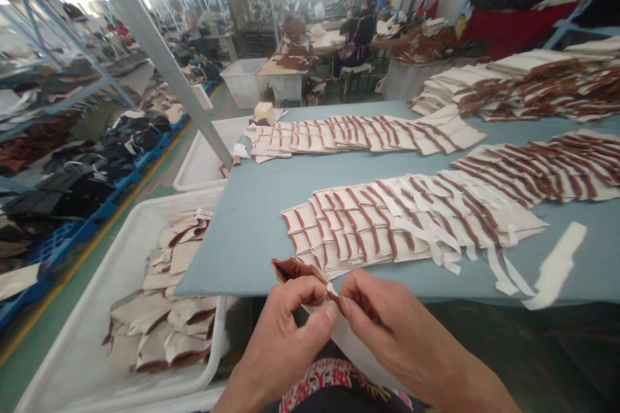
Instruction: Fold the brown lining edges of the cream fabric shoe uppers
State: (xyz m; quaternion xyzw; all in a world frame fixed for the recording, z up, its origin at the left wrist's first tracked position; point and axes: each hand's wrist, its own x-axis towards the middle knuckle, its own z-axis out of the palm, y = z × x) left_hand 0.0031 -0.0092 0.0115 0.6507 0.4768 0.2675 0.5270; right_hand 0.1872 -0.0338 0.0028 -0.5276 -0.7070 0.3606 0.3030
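Red Chinese characters [322,379] on dark clothing [334,351], illegible.

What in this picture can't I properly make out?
All in the head view:
Held fabric piece: partly hidden by the left hand and right hand.
Red lettering: partly cut off by the bottom edge.
White plastic bin: floor covered by fabric pieces.
Seated worker: too small and blurred for detail.

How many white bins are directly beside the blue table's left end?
2: the near bin, holding beige pieces, and the second bin just beyond it. More may be hidden underneath.
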